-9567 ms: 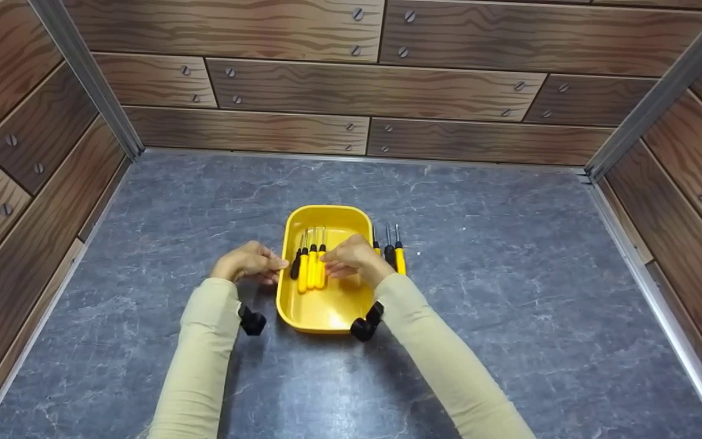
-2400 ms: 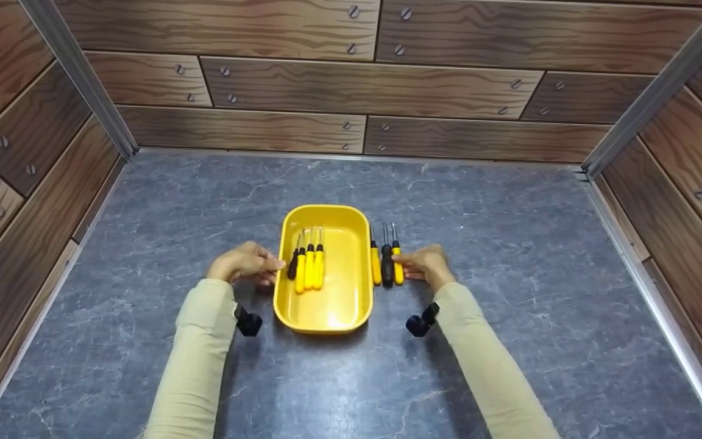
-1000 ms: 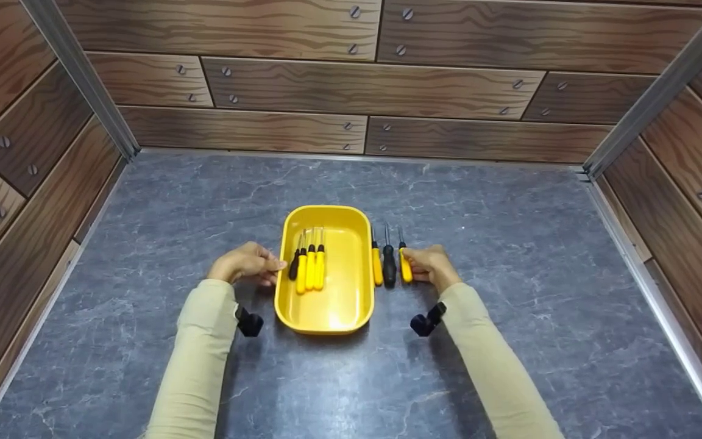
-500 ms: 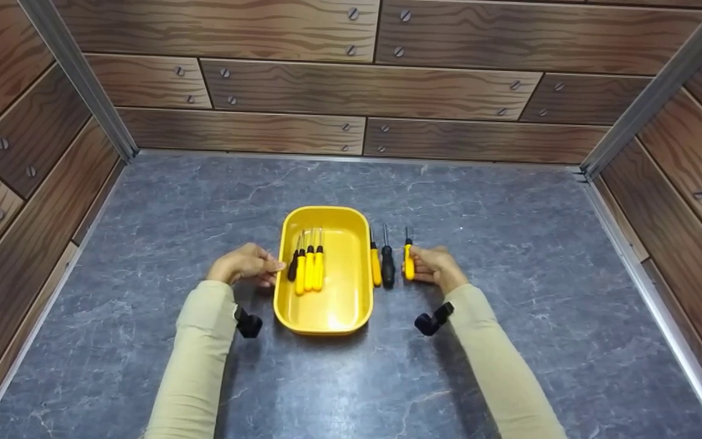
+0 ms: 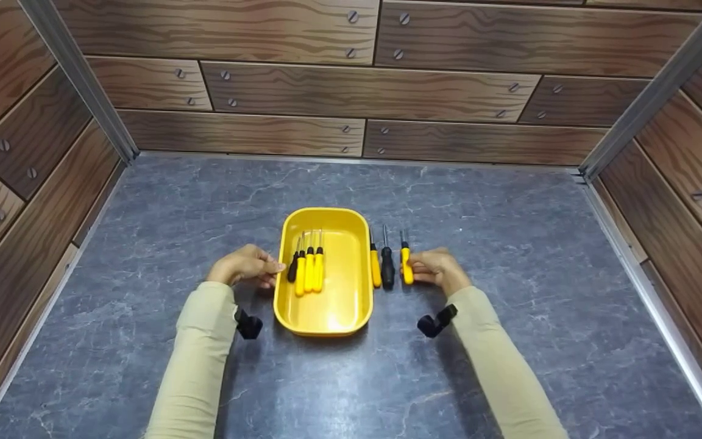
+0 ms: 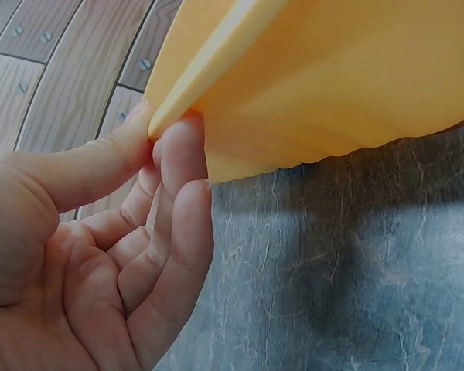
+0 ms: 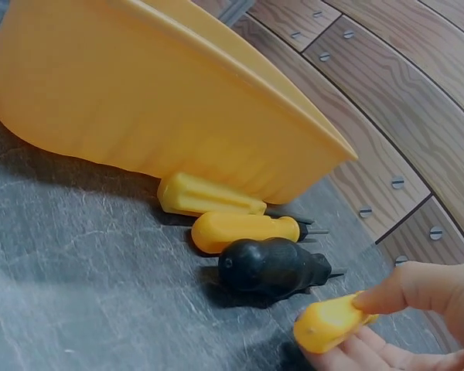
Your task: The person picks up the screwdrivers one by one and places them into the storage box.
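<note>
1. Yellow screwdriver (image 5: 406, 266): smooth, rounded, plastic-looking handle, black collar, slim metal shaft; to the right of the yellow tray (image 5: 329, 314), contact with the tabletop (image 5: 521, 292) impossible to tell.
2. Pinched by its handle between thumb and fingers of the right hand (image 5: 439, 266).
3. Next, towards the tray: black screwdriver (image 5: 388, 271), bulging handle; then two yellow-handled screwdrivers (image 7: 246, 232).
4. Around the tray: rounded-rectangle form, glossy floor, thick rim.
5. Inside, near the left wall, side by side: one black-handled screwdriver (image 5: 293, 269), three slender yellow drivers (image 5: 310, 272).
6. At the left rim: left hand (image 5: 246, 266), thumb and forefinger pinching.
7. Beyond: grey marbled tabletop, pale veins; wood-grain panels (image 5: 436, 94).
</note>
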### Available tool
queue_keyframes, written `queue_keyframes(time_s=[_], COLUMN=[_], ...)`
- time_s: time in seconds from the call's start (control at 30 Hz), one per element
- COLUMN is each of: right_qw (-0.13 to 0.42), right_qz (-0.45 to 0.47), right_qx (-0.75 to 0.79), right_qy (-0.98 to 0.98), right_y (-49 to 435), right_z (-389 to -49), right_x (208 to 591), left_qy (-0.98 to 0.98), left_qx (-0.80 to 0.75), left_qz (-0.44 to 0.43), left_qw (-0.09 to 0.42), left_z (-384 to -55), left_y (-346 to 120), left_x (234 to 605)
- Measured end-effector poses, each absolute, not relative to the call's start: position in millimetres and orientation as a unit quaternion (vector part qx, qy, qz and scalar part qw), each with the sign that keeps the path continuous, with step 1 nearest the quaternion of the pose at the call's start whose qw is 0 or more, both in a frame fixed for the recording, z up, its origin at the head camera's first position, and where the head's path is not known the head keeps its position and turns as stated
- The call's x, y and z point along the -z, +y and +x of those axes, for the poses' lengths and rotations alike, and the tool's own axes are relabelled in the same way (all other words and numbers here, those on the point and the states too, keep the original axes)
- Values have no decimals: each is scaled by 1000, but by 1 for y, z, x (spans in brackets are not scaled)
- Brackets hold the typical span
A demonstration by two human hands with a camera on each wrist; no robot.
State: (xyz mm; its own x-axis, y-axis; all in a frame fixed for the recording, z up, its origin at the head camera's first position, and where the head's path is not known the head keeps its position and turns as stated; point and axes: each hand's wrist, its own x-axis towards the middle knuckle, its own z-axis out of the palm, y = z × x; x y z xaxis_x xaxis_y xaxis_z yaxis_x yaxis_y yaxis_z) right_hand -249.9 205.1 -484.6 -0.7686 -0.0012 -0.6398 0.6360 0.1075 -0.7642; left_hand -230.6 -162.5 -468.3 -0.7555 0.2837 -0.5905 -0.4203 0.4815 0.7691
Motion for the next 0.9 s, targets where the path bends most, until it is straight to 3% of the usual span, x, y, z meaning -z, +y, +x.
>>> queue_keyframes(time_s=[0.9], right_qw=[243], right_qz=[204], right_qx=[639], right_qy=[701], right_y=[201], right_z=[-249], right_x=[483], left_qy=[784], left_qx=[-513], left_qz=[-43], left_qw=[348], left_z=[-230], left_y=[-162], left_x=[467])
